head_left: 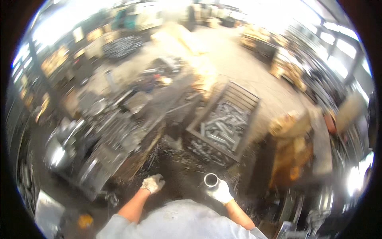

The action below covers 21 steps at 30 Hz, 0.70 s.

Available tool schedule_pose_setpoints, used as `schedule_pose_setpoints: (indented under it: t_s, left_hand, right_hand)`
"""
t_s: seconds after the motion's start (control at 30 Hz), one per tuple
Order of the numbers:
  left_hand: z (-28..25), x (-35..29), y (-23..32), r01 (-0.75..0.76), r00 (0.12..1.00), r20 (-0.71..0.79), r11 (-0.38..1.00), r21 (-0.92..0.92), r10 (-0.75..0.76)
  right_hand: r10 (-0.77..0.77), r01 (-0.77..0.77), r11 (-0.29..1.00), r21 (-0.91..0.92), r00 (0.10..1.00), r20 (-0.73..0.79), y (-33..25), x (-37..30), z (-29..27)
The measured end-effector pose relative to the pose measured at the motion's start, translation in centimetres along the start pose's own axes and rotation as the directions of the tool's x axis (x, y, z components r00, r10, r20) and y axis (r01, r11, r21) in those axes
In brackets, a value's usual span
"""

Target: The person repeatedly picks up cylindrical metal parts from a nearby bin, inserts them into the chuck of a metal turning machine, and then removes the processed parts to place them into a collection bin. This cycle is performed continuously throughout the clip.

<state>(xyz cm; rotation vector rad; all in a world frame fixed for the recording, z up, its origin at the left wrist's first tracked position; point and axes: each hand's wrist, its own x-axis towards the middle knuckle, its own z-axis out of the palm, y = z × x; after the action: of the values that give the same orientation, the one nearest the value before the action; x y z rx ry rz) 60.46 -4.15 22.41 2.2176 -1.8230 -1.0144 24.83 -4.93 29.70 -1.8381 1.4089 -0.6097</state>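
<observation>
My right hand (222, 193), in a pale work glove, grips a short metal tube (211, 185). Its round open end faces up, and the bright rim stands out against the dark inside. My left hand (152, 183), gloved too, hangs to the left in front of my body with its fingers curled in. Nothing shows in it, though blur softens its outline. Beyond my right hand, a metal crate (193, 126) with barred sides holds many grey metal pieces (226, 126). Neither hand touches the crate.
On the left stands a machine (115, 131) with metal parts, blurred. Shavings litter the dark floor (179, 159) ahead. A brown-stained stand (292, 155) is to my right. Long bars (314, 85) lie at the far right, near loaded bins (260, 42).
</observation>
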Motion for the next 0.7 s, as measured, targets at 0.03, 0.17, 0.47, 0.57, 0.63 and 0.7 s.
schedule_pose_setpoints:
  t_s: [0.03, 0.17, 0.47, 0.57, 0.63, 0.7]
  left_hand:
    - [-1.1, -0.8, -3.0, 0.073, 0.994, -0.078, 0.995, -0.069, -0.079]
    - [-0.5, -6.0, -13.0, 0.251, 0.857, -0.311, 0.859, -0.446, -0.412]
    - [10.4, -19.9, -22.0, -0.191, -0.396, -0.178, 0.271, -0.943, -0.901]
    - [8.6, -22.5, -21.9, -0.072, -0.757, -0.08, 0.204, -0.976, -0.648]
    - [6.9, -23.4, -22.0, 0.032, -0.832, -0.143, 0.212, -0.977, -0.536]
    - [5.9, -24.5, -22.8, 0.141, -0.755, -0.258, 0.235, -0.962, -0.603]
  right_hand:
    - [-0.023, 0.022, 1.0, 0.015, 0.997, 0.07, -2.1, 3.2, 1.9]
    - [-0.236, 0.195, 0.97, 0.147, 0.905, 0.353, -10.3, 12.2, 7.4]
    - [-0.537, 0.429, 0.843, 0.325, 0.633, 0.558, -22.2, 30.5, 17.7]
    - [-0.544, 0.515, 0.823, 0.24, 0.594, 0.592, -23.7, 33.4, 19.4]
    - [-0.409, 0.551, 0.832, 0.062, 0.533, 0.741, -24.8, 35.2, 19.2]
    - [-0.491, 0.788, 0.613, 0.047, 0.334, 0.805, -26.2, 38.0, 17.3]
